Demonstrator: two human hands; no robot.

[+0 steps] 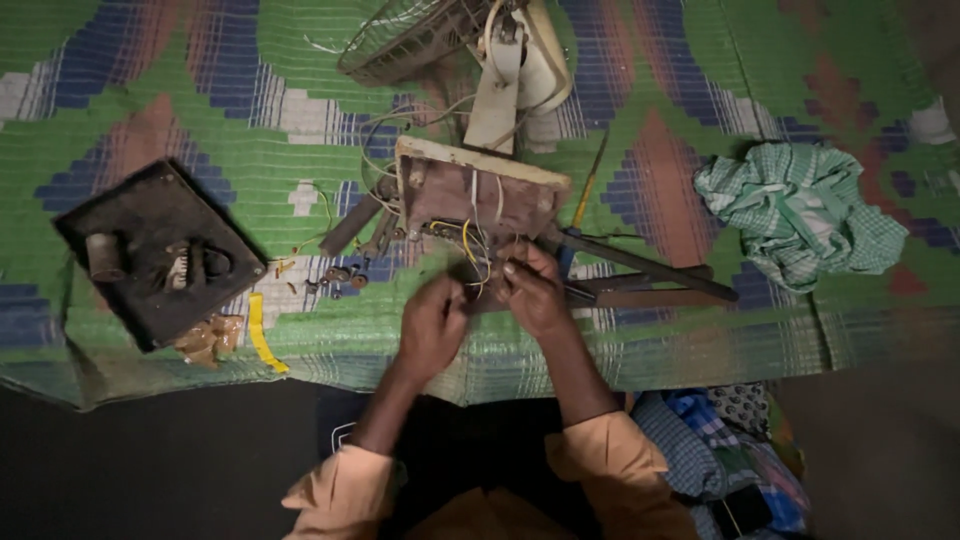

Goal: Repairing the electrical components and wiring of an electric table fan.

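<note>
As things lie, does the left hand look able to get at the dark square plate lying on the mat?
Probably yes. The left hand is at the wires of the open fan base; the dark plate lies further left on the mat, with only small loose parts between.

A woven mat [250, 110] striped green, blue, white and rust-brown carries a green-and-white checked cloth [800, 210], a yellow strip [262, 335], a cream-rimmed brown fan base [480, 190] and yellow wires [470, 250].
</note>
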